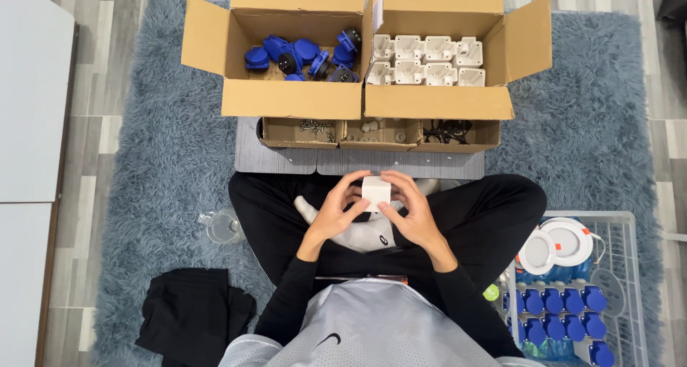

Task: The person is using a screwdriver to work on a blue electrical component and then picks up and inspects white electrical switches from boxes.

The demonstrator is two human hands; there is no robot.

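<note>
Both of my hands hold one small white plastic housing (376,192) above my crossed legs. My left hand (336,211) grips its left side, my right hand (409,211) wraps its right side and bottom. A screwdriver with a dark red handle (361,278) lies across my lap, close to my body. Ahead stand two open cardboard boxes: the left box (286,99) holds several blue socket parts (304,56), the right box (436,102) holds several white housings (426,59) like the one I hold.
Three small cardboard trays (372,134) with screws, small white bits and black rings sit on a grey board (279,159). A white wire basket (622,227) at right holds assembled blue sockets and round white lamps. A clear jar (220,227) and black cloth (189,313) lie left on the blue rug.
</note>
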